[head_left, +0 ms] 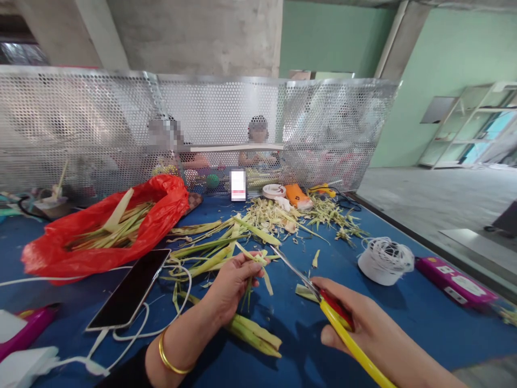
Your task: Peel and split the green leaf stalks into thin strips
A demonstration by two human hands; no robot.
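My left hand (pixel 238 280) pinches a small knot of pale green leaf strips (pixel 260 260) between thumb and fingertips, and loose ends hang below it. In my right hand (pixel 347 312) is a pair of scissors (pixel 333 323) with red and yellow handles. Their blades point up and left, with the tips just right of the strips. Below my left hand a folded bundle of green husk leaves (pixel 256 334) lies on the blue table (pixel 299 350). More long dried leaves (pixel 210 258) spread out behind the hand. A short leaf piece (pixel 306 292) lies under the scissors.
At left are a red plastic bag (pixel 161 231) of leaves and a phone (pixel 129 291) on a white cable. Trimmings (pixel 270 215) heap at the back, before a perforated metal screen (pixel 218 108). White string (pixel 383 261) and a purple box (pixel 456 283) stand right. Two people sit beyond the screen.
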